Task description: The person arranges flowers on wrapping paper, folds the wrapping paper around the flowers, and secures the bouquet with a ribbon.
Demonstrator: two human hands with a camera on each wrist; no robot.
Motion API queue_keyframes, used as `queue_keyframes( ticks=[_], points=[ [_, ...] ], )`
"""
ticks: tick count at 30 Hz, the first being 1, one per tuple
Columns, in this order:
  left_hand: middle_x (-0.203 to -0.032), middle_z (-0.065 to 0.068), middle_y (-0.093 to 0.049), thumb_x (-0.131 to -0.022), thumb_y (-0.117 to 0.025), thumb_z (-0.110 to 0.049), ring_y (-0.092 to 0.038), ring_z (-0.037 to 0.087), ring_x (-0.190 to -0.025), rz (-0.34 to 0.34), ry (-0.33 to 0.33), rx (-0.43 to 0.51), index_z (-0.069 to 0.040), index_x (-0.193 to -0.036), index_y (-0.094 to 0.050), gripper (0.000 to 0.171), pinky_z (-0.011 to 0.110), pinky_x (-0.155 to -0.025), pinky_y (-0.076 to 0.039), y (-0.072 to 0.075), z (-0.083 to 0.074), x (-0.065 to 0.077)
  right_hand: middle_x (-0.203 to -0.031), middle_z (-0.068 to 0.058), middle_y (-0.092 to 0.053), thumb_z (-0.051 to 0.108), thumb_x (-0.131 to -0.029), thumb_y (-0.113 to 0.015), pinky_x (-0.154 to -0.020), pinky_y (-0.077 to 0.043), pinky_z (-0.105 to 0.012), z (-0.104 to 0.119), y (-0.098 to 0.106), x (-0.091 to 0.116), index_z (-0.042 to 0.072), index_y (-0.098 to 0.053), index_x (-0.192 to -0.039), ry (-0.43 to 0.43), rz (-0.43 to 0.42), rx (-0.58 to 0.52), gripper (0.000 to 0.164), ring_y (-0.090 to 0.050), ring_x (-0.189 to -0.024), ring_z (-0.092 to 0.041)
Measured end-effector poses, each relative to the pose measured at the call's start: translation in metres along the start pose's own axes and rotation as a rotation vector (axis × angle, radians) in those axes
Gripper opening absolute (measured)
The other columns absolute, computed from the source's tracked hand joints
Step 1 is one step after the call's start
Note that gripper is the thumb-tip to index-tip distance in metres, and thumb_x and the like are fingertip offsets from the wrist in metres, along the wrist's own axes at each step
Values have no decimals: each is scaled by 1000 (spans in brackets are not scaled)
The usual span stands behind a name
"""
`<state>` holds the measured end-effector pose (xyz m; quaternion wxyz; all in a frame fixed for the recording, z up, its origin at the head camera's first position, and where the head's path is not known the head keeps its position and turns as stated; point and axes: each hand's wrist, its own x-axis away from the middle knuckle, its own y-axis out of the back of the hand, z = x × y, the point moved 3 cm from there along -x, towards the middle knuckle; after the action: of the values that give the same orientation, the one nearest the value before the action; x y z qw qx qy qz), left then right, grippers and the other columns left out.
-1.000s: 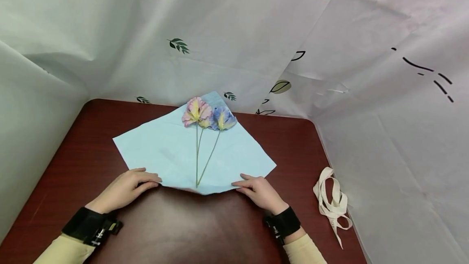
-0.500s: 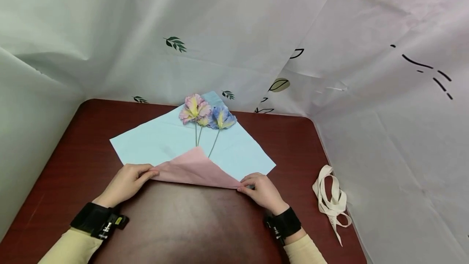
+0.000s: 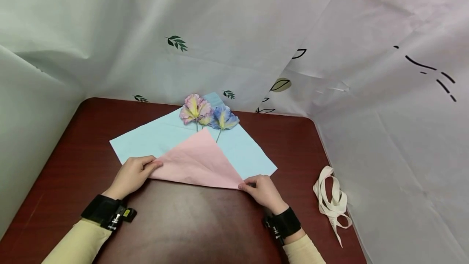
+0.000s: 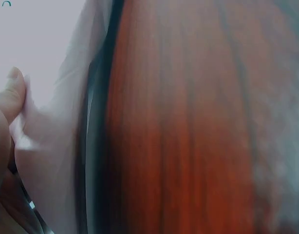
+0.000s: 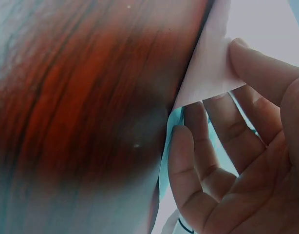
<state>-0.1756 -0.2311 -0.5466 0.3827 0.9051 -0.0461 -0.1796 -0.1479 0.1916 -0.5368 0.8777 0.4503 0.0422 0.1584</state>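
Observation:
A sheet of wrapping paper, light blue on top, lies on the table with its front corner folded up, showing a pink underside. The pink flap covers the lower stems of a pink flower and a blue flower; a smaller yellowish bloom sits between them. My left hand pinches the flap's left end, thumb on the pink side, as the left wrist view also shows. With thumb on top and fingers beneath, my right hand pinches the flap's right end.
A loosely coiled cream ribbon lies near the right edge of the dark red table. White sheeting with leaf prints encloses the table at the back and sides.
The front corner of the paper has been folded up and away over the stems, revealing its pink side. My left hand has shifted slightly right and away from me; the right has hardly moved.

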Motion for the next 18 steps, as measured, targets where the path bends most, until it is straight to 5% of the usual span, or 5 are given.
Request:
queue_keyframes(
  ticks=[8, 12, 15, 18],
  points=[
    [-56, -12, -38, -100, -61, -45, -35, 7, -50, 12, 85, -18, -28, -79, -64, 28, 27, -52, -29, -5, 0, -7, -65, 16, -62, 38, -95, -72, -56, -43, -24, -1, -3, -3, 33, -74, -85, -24, -24, 21, 11, -51, -56, -3],
    [-84, 0, -64, -97, -68, -41, -57, 19, -72, -44, 85, -39, -18, -117, -70, 30, 37, -64, -44, -5, -6, -10, -60, 16, -56, 38, -94, -73, -54, -40, -24, -1, -5, -5, 31, -71, -84, -36, -36, 29, 12, -48, -54, -4],
    [-129, 13, -61, -93, -75, -33, -58, 33, -114, -79, -25, -80, -10, -145, -54, 61, 54, -91, -45, -7, -20, -10, -59, 15, -53, 37, -93, -74, -54, -40, -24, -1, -6, -7, 30, -70, -83, -40, -27, 25, 13, -47, -53, -5],
    [-160, 14, -36, -91, -76, -30, -30, 40, -147, -7, -206, -143, -9, -157, -37, 80, 60, -115, -24, -16, -43, -9, -58, 13, -51, 36, -93, -75, -54, -39, -24, -2, -5, -8, 28, -68, -81, -46, -1, 11, 15, -46, -52, -5]
  ],
)
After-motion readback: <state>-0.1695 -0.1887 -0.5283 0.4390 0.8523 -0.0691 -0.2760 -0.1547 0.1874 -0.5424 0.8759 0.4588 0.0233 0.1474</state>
